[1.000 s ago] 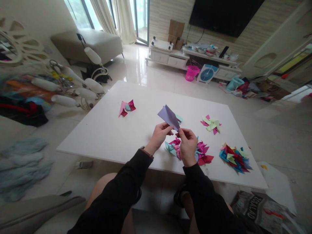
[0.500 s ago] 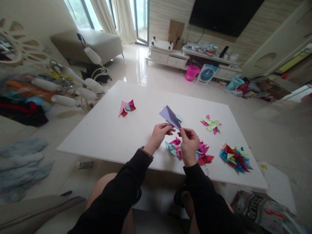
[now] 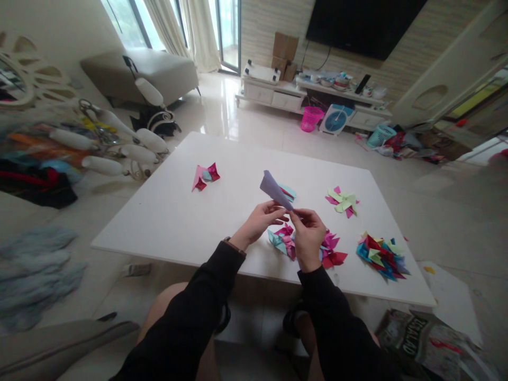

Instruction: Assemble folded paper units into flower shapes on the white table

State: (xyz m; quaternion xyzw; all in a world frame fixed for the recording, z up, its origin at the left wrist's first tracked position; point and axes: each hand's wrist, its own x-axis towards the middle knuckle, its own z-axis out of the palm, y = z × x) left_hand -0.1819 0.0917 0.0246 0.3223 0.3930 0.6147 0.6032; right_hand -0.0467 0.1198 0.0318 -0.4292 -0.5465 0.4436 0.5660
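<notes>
White desk [image 3: 159, 227]: right fingers [image 3: 297, 220] pinch folded purple paper [image 3: 273, 187] by its tip; left fingers [image 3: 274, 216], I cannot tell. Likely light, crease-prone; hold there.

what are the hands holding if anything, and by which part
A folded purple paper, pinched at its narrow near end by the right hand; whether the left hand beside it also grips cannot be told.

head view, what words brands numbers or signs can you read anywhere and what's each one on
"SALAD", apparently, on the printed bag, lower right; letters before it too blurred.
Television: faint mark near its lower edge, too small to read.
Purple paper: no text visible.
</notes>
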